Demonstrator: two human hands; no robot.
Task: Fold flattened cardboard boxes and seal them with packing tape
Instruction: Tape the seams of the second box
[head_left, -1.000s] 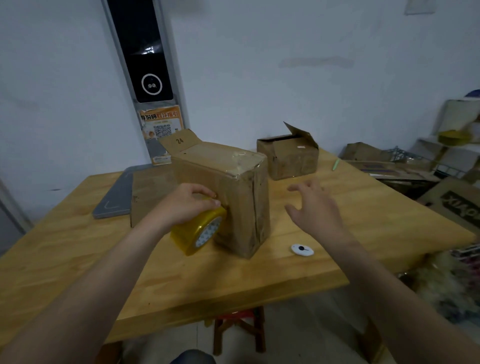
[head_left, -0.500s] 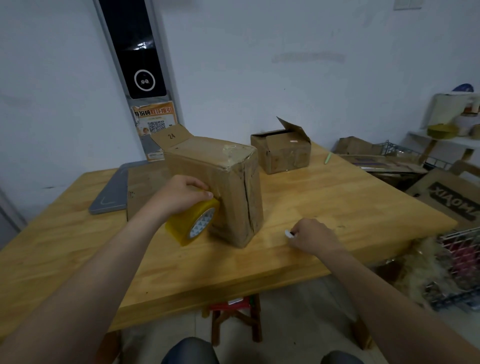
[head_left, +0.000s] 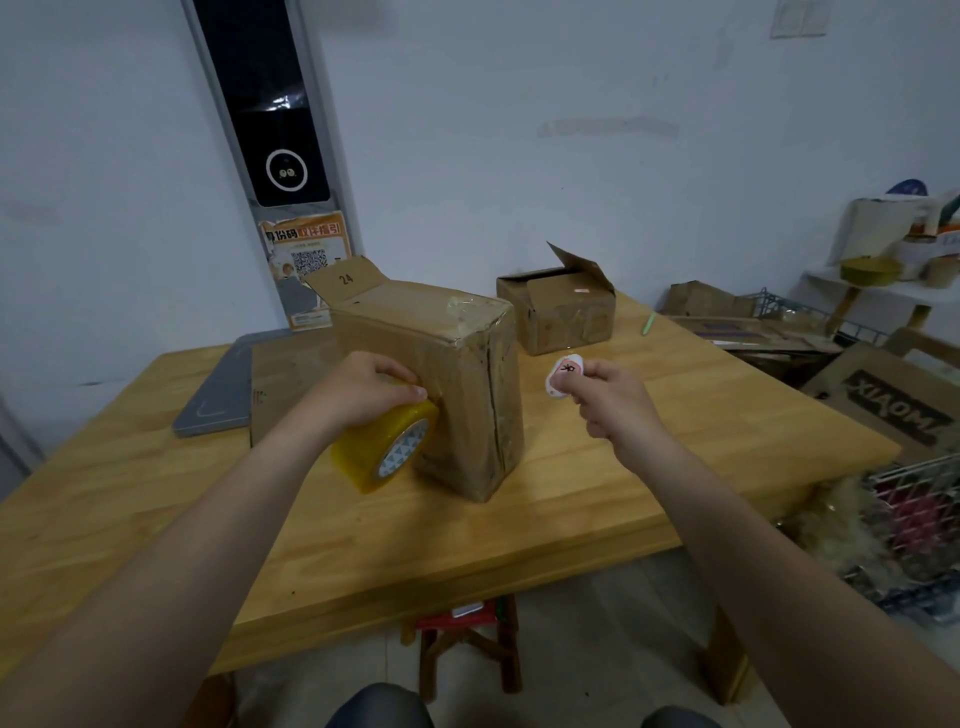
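While it stands upright near the middle of the wooden surface (head_left: 675, 457), the cardboard box (head_left: 457, 364) looks worn: creased brown walls, crinkled clear tape over its top edge, and one raised flap at the back marked "24". The left hand (head_left: 358, 389) curls over a yellowish tape roll (head_left: 387, 447), holding it against the box's left face. Just right of the box, the right hand (head_left: 608, 400) pinches a small white oval tag (head_left: 563, 375) with a dark mark. Off the surface's right edge lies a carton (head_left: 893, 410) lettered "XIAOM".
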